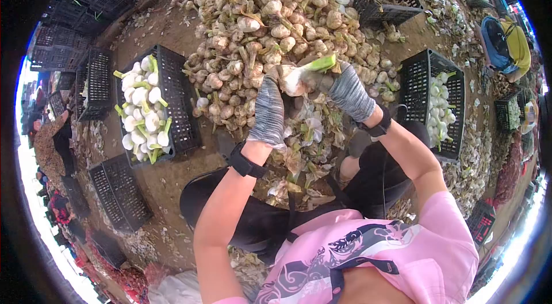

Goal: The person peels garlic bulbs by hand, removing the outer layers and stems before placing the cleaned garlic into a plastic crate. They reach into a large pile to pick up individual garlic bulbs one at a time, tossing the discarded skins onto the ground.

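A white garlic bulb (292,81) with a thick green stem is raised over a large heap of soil-stained garlic (230,68). My left hand (269,109), in a grey knit glove, is closed on the bulb from its left side. My right hand (351,94), gloved likewise, is beside the stem on the right. Its fingers are smeared by motion, so whether they grip the stem or skin cannot be made out. Loose papery garlic skins (310,137) lie below my hands, between my legs.
On the left stands a black crate (183,105) of clean white garlic; another such crate (415,82) is on the right. A crate (397,12) of brown garlic is at the back. An overturned-looking black crate (119,193) sits lower left. A person (52,143) is at far left.
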The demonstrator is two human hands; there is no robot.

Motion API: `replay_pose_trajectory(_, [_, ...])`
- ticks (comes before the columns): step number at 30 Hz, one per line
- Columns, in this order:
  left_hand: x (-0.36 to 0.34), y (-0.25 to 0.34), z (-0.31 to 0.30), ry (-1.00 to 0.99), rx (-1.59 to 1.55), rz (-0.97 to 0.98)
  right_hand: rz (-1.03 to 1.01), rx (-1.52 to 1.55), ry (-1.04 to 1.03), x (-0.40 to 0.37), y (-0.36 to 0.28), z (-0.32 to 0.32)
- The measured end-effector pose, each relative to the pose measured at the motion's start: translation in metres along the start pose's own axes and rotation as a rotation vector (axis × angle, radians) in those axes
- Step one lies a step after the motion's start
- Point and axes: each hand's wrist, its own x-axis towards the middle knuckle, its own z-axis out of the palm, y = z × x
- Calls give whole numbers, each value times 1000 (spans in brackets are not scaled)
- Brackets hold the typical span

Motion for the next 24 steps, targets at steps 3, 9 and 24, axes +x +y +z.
replay_pose_trajectory(3, [1,2,-7,38,18,-86,-43,-155,-1,-3,2,-5])
replay_pose_trajectory(9, [11,17,-1,-181,575,-21,191,111,108,-3,21,-11])
replay_pose_trajectory(24, [11,17,-16,-145,186,-153,60,-45,58,-2,59,-20])
